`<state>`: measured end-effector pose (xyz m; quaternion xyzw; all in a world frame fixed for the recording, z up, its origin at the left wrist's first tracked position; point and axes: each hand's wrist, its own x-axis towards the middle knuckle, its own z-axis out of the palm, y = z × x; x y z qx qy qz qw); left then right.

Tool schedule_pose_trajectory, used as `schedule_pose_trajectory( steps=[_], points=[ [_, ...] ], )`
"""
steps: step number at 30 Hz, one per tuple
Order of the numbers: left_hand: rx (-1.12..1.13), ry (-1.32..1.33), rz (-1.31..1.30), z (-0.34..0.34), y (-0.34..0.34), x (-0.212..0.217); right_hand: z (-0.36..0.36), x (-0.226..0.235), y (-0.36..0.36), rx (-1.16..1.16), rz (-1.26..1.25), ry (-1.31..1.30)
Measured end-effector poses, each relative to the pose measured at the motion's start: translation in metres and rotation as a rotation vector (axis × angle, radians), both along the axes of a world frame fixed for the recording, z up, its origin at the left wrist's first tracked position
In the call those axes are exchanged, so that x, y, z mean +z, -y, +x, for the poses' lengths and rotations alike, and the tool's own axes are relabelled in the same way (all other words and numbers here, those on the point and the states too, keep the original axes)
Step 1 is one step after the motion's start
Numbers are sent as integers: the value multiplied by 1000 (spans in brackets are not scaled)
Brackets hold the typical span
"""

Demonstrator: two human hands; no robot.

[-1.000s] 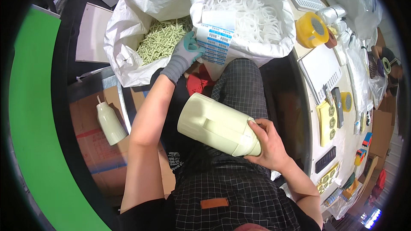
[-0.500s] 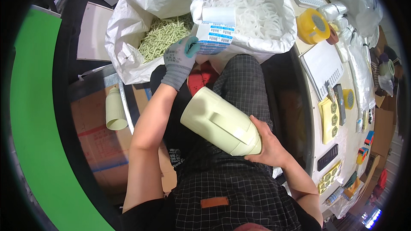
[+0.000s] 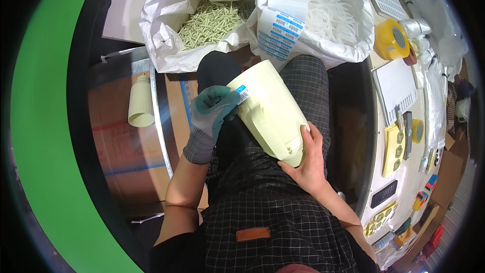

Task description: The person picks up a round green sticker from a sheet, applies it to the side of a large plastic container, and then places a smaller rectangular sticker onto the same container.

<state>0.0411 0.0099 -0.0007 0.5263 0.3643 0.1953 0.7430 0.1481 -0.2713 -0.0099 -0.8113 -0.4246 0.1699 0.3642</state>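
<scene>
Sticker (image 3: 243, 92) pinched, left hand (image 3: 211, 108) curled; right hand (image 3: 309, 164) clasping jug (image 3: 273, 103).

- Small sticker (image 3: 243, 92), blue and white, between the left hand (image 3: 211, 108) and the rim of the pale jug (image 3: 278, 108): tiny print, unreadable.
- Label strip (image 3: 279, 33) over the front of the right-hand white sack (image 3: 328, 57): rows of blue and white blocks, characters too small to read.
- Yellow sheet (image 3: 391, 154): a column of dark round emblems.
- White paper (image 3: 396, 83): dark print, illegible.
- Brown cardboard (image 3: 174, 106): blue band with characters, unclear.
</scene>
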Motion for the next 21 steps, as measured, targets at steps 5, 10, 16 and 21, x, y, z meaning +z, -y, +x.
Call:
schedule_pose_trajectory(
  steps=[5,10,16,21],
  points=[
    [13,-59,-62,-7,-3,0,-8,-8,-3,-12,51,98],
    [6,-168,214,-15,-5,-6,-17,-5,-8,14,50,228],
    [-54,-245,878,-25,-8,-18,27,17,11,-24,75,33],
    [-246,-83,228,-40,32,-60,87,73,-9,42,510,-381]
  ],
)
